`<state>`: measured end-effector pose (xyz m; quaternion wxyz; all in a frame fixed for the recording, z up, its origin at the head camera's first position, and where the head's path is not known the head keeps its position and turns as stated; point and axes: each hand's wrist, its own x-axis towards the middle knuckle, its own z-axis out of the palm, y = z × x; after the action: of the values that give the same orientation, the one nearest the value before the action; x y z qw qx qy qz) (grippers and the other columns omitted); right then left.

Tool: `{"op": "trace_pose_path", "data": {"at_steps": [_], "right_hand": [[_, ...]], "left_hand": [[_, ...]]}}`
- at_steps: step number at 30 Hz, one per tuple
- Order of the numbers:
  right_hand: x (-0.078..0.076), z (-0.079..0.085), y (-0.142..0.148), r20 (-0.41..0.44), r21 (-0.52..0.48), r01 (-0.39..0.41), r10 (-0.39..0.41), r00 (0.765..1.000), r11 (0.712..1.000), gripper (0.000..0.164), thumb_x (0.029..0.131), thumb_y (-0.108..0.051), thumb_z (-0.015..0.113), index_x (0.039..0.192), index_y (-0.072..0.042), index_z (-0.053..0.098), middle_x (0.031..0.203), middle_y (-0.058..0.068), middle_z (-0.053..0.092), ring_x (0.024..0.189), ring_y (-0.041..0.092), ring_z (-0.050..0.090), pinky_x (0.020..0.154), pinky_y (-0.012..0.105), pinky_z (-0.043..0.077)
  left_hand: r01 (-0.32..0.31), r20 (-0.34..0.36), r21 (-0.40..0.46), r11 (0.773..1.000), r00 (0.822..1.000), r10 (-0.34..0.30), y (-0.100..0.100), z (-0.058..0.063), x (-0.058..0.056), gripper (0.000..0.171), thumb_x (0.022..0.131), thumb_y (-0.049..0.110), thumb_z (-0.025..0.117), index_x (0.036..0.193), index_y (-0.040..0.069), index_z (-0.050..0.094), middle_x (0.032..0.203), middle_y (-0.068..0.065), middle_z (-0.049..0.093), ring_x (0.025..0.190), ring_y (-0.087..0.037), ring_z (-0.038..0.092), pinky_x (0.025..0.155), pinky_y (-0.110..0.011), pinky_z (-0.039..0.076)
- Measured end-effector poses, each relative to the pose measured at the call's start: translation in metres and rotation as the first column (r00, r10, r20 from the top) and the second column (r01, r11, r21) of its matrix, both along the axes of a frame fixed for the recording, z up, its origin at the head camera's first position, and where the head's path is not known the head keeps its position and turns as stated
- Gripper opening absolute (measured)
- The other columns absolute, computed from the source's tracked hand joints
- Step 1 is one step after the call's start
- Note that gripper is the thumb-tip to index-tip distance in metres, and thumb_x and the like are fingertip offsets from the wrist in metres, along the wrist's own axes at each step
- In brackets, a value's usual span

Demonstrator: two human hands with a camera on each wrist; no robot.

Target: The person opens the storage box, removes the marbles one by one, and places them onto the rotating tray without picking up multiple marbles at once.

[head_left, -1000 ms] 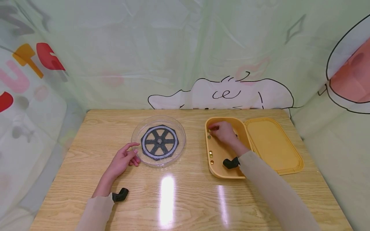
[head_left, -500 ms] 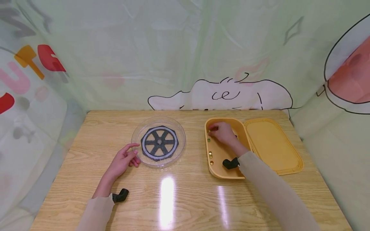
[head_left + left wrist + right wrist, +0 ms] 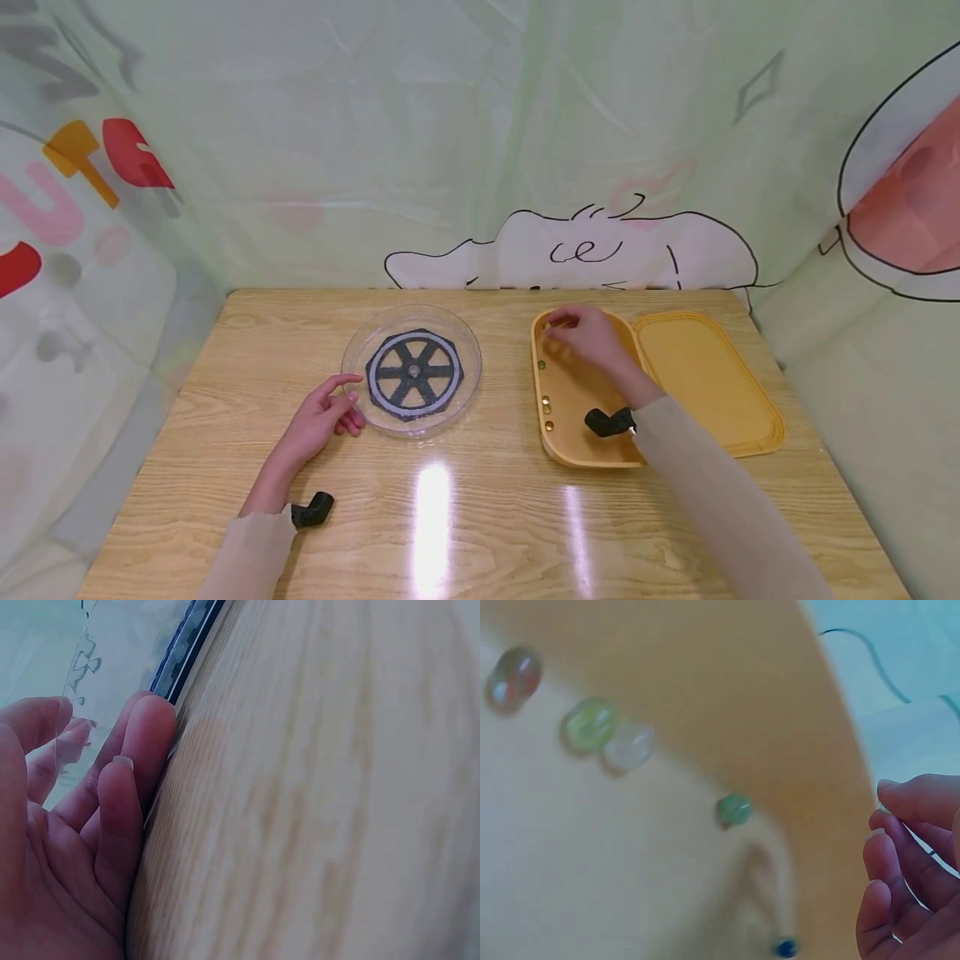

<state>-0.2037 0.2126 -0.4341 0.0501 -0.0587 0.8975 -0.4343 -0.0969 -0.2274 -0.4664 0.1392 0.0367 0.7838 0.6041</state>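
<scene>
My right hand [image 3: 592, 336] is over the far left part of an orange plastic box [image 3: 592, 460], thumb and index finger pinched on a small marble [image 3: 883, 809] that mostly hides between the fingertips. Along the box's left side lie a green marble [image 3: 735, 809], a yellow-green marble [image 3: 590, 724], a clear marble [image 3: 628, 745] and a reddish marble [image 3: 516, 675]. My left hand [image 3: 318, 418] rests at the left edge of a clear round dish [image 3: 468, 396], fingers loosely bent. Inside the dish's outline shows a black spoked wheel shape [image 3: 414, 371] with a pale ring.
The box's orange lid [image 3: 708, 383] lies flat, right beside it. A dark blue marble [image 3: 785, 946] shows in the right wrist view. A printed cloth [image 3: 360, 150] hangs behind the wooden table [image 3: 495, 533].
My right hand has lifted a marble from the box's far left corner and risen slightly up and to the right. My left hand has stayed at the dish.
</scene>
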Motion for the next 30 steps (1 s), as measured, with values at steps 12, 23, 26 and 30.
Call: {"op": "trace_pose_path", "data": {"at_steps": [12,23,26,30], "right_hand": [[0.012,0.037,-0.030,-0.054,-0.068,-0.011,0.007,0.999,0.998,0.022,0.090,-0.014,0.076,0.109,-0.004,0.073,0.101,0.010,0.071,0.090,0.024,0.060,0.068,0.026,0.048],[0.018,0.040,-0.069,-0.086,-0.103,-0.084,0.075,0.993,0.991,0.020,0.089,-0.010,0.075,0.109,-0.005,0.074,0.102,0.008,0.071,0.090,0.024,0.060,0.071,0.030,0.049],[0.017,0.039,-0.080,-0.074,-0.110,-0.100,0.092,0.993,0.989,0.020,0.089,-0.011,0.076,0.108,-0.005,0.074,0.101,0.007,0.071,0.090,0.024,0.060,0.071,0.031,0.050],[0.012,0.034,-0.097,-0.042,-0.123,-0.116,0.111,0.993,0.986,0.020,0.090,-0.013,0.076,0.108,-0.006,0.074,0.101,0.006,0.071,0.090,0.023,0.060,0.072,0.030,0.050]], "left_hand": [[-0.021,0.010,-0.016,1.000,1.000,0.021,-0.011,-0.029,-0.007,0.036,0.106,0.016,0.050,0.140,0.005,0.049,0.081,-0.016,0.070,0.066,-0.027,0.067,0.062,-0.028,0.051],[-0.013,-0.014,-0.011,1.000,1.000,0.013,-0.013,-0.037,-0.008,0.037,0.105,0.024,0.053,0.138,0.009,0.051,0.081,-0.013,0.070,0.066,-0.025,0.067,0.063,-0.028,0.052],[-0.015,-0.015,-0.013,1.000,1.000,0.015,-0.012,-0.037,-0.009,0.037,0.105,0.025,0.053,0.138,0.009,0.051,0.081,-0.013,0.070,0.066,-0.026,0.067,0.063,-0.027,0.052],[-0.013,-0.019,-0.011,1.000,1.000,0.013,-0.011,-0.036,-0.010,0.036,0.105,0.024,0.052,0.139,0.008,0.050,0.082,-0.015,0.070,0.066,-0.025,0.067,0.063,-0.027,0.052]]}}
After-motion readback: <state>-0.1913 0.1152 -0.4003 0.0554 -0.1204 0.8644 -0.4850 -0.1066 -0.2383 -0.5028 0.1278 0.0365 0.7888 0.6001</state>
